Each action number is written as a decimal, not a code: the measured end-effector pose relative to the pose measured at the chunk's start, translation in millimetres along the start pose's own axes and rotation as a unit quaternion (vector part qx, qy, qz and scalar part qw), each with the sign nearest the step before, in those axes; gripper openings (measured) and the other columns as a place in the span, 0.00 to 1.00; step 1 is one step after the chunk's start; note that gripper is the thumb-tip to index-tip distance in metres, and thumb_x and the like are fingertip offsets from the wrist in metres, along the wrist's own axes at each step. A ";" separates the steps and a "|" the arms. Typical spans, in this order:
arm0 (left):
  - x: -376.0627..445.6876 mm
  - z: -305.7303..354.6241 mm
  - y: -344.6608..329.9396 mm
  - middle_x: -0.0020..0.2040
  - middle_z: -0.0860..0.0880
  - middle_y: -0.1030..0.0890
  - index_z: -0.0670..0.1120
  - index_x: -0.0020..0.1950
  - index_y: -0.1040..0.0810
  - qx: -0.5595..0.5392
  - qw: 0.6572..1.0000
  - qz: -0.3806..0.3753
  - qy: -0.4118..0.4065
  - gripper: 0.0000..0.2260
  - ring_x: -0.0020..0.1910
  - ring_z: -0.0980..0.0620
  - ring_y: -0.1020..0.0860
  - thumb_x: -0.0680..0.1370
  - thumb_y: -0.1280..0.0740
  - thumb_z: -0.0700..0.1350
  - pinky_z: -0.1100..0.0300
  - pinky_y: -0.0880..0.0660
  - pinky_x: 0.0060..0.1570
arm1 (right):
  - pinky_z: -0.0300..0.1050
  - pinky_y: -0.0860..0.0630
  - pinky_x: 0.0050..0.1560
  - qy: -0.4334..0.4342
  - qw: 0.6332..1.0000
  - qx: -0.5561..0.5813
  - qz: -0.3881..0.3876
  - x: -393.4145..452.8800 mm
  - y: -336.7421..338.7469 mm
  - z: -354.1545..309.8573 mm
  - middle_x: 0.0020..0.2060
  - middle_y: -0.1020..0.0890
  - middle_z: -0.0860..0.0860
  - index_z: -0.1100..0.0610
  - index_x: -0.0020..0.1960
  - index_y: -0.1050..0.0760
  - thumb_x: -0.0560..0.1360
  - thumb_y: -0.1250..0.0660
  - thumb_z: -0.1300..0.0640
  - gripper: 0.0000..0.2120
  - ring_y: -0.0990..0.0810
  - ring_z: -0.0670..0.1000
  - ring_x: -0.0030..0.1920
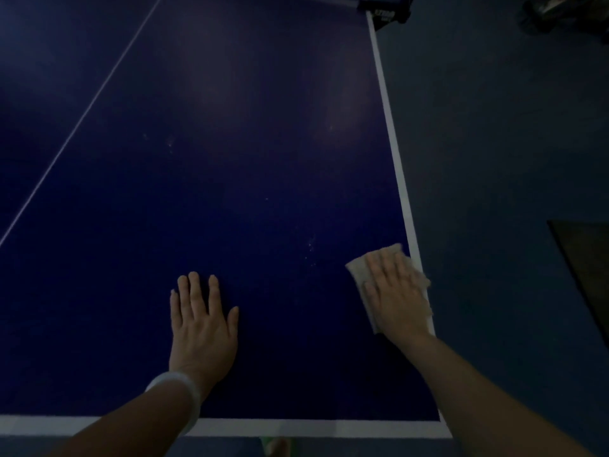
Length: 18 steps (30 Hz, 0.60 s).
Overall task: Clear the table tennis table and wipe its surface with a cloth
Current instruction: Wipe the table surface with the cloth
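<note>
Near end-line of bench (296, 427) closest to us. Our left hand (202, 328) flat on blue, fingers (194, 288) straight, slightly apart, holding nothing. Our right hand (397, 291) presses cloth (357, 268) flat, fingers together, at right sideline near corner. Specks lie left of cloth; we judge next wipe goes leftward.

Dim indoor games room or sports hall. Evidence: blue table tennis table (230, 159) with white edge lines and a thin centre line, black net clamp (384, 9) at far right edge. Plain blue-grey floor (494, 143) right of the table, dark mat (583, 258) on it. Blurred gear (560, 11) far right, can't identify.
</note>
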<state>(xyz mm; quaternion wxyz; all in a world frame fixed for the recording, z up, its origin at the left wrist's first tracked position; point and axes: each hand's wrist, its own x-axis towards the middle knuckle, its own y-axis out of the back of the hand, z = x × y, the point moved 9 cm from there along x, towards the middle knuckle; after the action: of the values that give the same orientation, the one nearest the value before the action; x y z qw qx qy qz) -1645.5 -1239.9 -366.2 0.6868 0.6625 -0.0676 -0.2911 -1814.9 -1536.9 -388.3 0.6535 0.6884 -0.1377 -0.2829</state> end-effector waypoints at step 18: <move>-12.4 5.9 0.2 0.79 0.38 0.54 0.46 0.79 0.54 -0.017 0.994 0.069 0.078 0.31 0.78 0.40 0.57 0.80 0.63 0.60 0.45 0.57 0.76 | 0.60 0.56 0.77 0.018 0.997 0.068 -0.032 50.4 14.1 11.7 0.78 0.65 0.51 0.48 0.77 0.69 0.84 0.59 0.45 0.27 0.65 0.54 0.78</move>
<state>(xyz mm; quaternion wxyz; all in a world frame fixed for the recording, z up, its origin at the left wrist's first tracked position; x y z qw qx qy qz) -1658.4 -1238.9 -361.7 0.7198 0.6651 -0.0538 -0.1916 -1778.6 -1576.2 -385.0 0.5979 0.7405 -0.1228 -0.2811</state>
